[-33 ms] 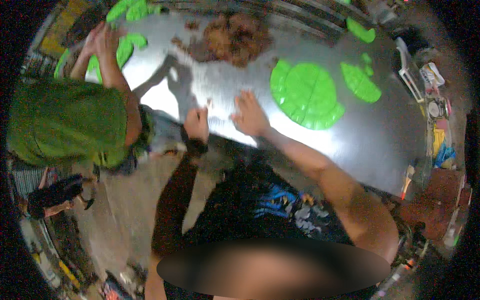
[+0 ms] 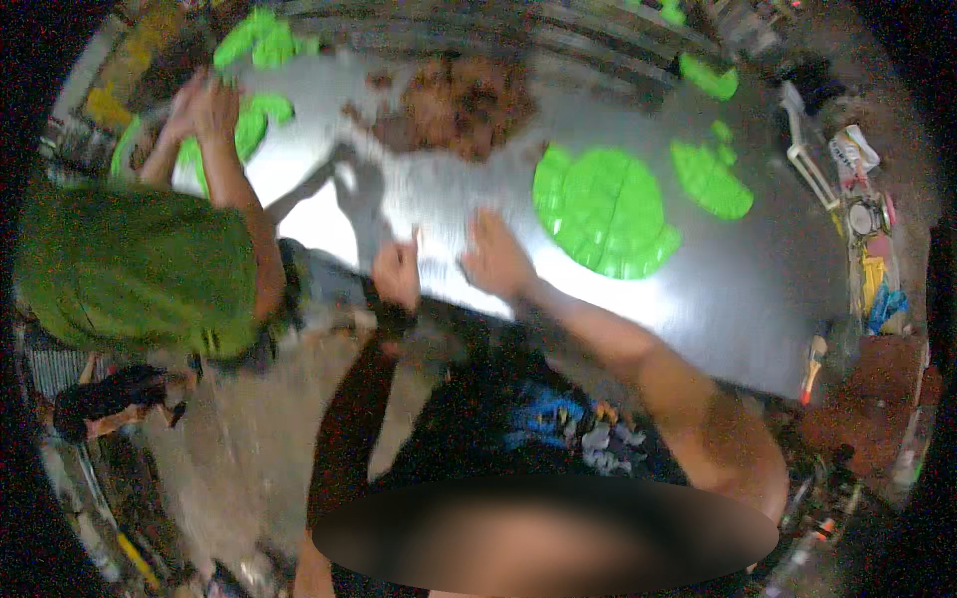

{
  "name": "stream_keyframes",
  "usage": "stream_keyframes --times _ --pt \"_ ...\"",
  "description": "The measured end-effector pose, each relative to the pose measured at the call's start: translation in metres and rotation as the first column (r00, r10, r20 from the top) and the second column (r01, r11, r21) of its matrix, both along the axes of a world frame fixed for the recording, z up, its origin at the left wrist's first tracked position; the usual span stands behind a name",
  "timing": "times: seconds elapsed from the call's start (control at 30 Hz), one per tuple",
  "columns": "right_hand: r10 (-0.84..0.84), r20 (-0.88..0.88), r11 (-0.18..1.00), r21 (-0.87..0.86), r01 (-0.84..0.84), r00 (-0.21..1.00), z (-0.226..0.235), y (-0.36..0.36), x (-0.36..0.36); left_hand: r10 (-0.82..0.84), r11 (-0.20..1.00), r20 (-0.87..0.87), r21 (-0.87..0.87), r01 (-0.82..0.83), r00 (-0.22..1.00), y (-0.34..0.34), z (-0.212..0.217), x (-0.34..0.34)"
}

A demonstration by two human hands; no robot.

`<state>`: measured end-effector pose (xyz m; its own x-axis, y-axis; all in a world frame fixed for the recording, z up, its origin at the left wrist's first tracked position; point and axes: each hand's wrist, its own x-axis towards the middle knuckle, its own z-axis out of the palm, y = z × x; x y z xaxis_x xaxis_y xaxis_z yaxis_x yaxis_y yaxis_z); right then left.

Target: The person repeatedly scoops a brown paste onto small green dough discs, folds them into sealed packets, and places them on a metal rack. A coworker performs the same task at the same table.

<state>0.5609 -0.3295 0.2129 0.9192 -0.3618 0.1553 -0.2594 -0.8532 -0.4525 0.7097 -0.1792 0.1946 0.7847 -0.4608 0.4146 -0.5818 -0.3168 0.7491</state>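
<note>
A: State the condition of the hands.

B: The right hand (image 2: 495, 257) is over the metal tabletop (image 2: 738, 299), thumb apart from the other fingers, with nothing visible in it. Contact with the surface cannot be confirmed. The left hand (image 2: 396, 274) is at the tabletop's near edge, loosely curled; blur prevents telling whether it pinches anything.

A: Position of the material?

B: The green shell-shaped piece (image 2: 608, 209) lies to the right of the right hand, near but apart. The green leaf-shaped piece (image 2: 710, 179) lies farther right. The brown crumbly heap (image 2: 469, 100) is ahead of both hands, well apart. A co-worker (image 2: 140, 269) is to the left of the left hand.

A: Step in hand?

B: By posture, I judge it to be hand work at the tabletop; neither hand is seen gripping a piece.

A: And what would a next move call for?

B: In my judgement, contact with the green shell-shaped piece would call for a rightward shift of the right hand; contact with the brown crumbly heap, a forward reach.
</note>
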Motion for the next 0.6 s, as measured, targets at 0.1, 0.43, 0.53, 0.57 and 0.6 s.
stream_keyframes --times 0.1,0.43,0.53,0.57,0.6 --pt "0.301 -0.286 0.95 0.168 -0.262 0.909 0.011 -0.026 -0.008 -0.09 0.982 -0.005 -0.164 0.088 0.996 -0.031 0.004 0.008" --pt "0.694 -0.103 0.715 0.217 -0.664 0.713 0.181 -0.225 0.037 -0.216 0.963 0.153 0.197 0.184 0.964 -0.064 0.004 0.001" --pt "0.454 0.155 0.882 -0.216 -0.418 0.877 0.272 -0.349 0.088 -0.112 0.936 0.095 0.344 0.073 0.989 -0.064 0.004 0.0" --pt "0.311 0.303 0.912 -0.363 -0.193 0.901 0.295 -0.386 0.108 -0.13 0.925 0.097 0.371 0.086 0.987 -0.063 0.004 0.0" --pt "0.285 0.352 0.903 -0.412 -0.126 0.891 0.317 -0.428 0.122 -0.15 0.912 0.097 0.398 0.099 0.984 -0.061 0.002 0.0"
